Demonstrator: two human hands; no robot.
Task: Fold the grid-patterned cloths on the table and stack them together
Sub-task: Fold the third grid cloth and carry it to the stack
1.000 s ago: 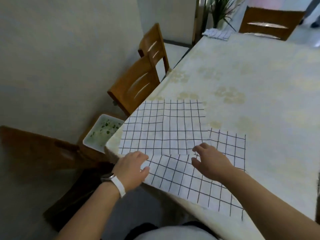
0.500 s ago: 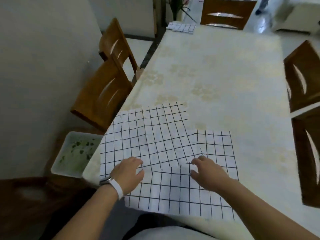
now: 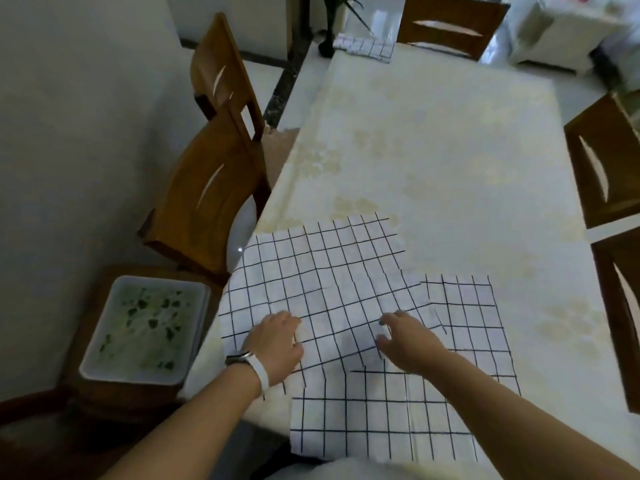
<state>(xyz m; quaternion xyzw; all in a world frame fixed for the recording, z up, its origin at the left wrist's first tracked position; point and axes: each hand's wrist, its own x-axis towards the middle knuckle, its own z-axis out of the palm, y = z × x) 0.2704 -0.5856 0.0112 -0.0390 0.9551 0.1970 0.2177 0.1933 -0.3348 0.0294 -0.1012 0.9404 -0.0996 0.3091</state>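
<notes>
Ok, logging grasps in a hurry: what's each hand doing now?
Left hand: closed, gripping the near edge of the upper cloth.
Right hand: closed, pinching that same edge.

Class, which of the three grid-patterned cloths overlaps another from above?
The white black-gridded cloth at the near left: it covers part of the cloth overhanging the near edge; the third cloth lies apart at the far end.
</notes>
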